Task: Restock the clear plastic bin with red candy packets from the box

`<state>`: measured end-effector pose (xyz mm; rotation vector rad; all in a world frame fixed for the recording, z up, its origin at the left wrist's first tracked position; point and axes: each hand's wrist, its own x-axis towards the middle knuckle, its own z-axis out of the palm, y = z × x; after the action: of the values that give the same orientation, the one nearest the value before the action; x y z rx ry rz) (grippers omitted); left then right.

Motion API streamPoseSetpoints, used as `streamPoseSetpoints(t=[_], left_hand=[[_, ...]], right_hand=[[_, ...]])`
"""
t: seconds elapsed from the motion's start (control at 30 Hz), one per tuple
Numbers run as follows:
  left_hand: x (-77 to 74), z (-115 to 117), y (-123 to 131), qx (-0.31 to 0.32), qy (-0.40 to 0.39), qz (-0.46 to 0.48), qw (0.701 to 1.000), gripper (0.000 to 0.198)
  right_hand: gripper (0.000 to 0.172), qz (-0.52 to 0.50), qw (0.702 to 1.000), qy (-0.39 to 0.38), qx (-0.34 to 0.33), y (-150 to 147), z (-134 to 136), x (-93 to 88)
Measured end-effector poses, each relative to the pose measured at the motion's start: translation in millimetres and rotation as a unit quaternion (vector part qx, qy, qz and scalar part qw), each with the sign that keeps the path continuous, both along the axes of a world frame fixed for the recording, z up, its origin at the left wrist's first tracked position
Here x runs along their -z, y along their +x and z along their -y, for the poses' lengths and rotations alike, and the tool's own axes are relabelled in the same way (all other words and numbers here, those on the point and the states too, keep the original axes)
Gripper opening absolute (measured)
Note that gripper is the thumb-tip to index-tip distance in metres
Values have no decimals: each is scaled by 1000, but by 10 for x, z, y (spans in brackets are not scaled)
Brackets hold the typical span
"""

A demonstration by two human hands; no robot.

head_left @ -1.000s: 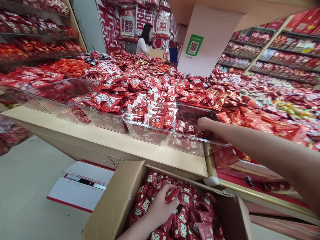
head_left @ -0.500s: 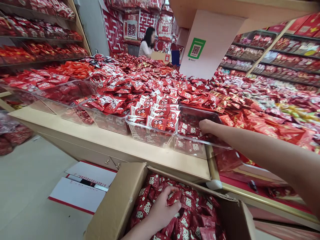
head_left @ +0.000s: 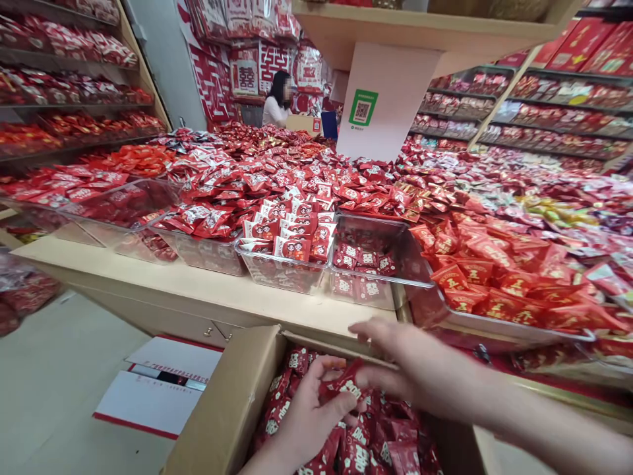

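Note:
My left hand (head_left: 316,406) is inside the cardboard box (head_left: 222,402), its thumb and fingers closed around a dark red wrapped candy packet (head_left: 352,382) with white lettering. Many matching packets (head_left: 356,455) fill the box beneath it. Somewhat blurred, my right hand (head_left: 408,359) hovers over the box's far edge with fingers apart and nothing visible in it. Its lower fingers are close to the packet in my left hand; whether they touch it I cannot tell. Beyond the box, a clear plastic bin (head_left: 410,254) holds a low layer of the same packets.
Neighbouring bins hold red-and-white packets (head_left: 291,247) and bright red packets (head_left: 494,277). A wooden ledge (head_left: 277,300) runs before them. White flattened cardboard (head_left: 153,396) lies on the floor at left. A post carries a QR code sign (head_left: 363,109); a person (head_left: 277,102) sits far behind.
My right hand has left the clear bin and come back over the cardboard box. My left hand has raised a packet slightly from the pile. The view has shifted a little.

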<state>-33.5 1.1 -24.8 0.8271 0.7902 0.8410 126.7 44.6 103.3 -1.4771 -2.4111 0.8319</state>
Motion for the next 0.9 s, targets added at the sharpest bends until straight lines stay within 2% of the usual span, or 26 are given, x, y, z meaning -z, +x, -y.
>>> streamPoseSetpoints(t=[0.07,0.13,0.23,0.43,0.6,0.77,0.9], left_hand=[[-109,24,20,22,29,-10,999,40],[-170,39,47,47,39,-20,998,46],[-208,43,115,46,47,-32,997,52],[-333,50,272,32,63,-21,997,47],[-402,100,336,-18,74,-18,997,40],[-348,153,368,-82,54,6,995,24],[-284,196,369,-53,6,46,998,23]], right_hand=[[29,-103,992,-75,2,24,252,286],[22,-181,973,-134,39,82,353,501],[24,-263,945,-145,128,187,377,652],[28,-342,912,-113,197,323,457,716],[26,-340,914,-22,219,345,534,721],[20,-303,936,-5,180,343,623,662],[13,-291,944,56,143,314,669,666]])
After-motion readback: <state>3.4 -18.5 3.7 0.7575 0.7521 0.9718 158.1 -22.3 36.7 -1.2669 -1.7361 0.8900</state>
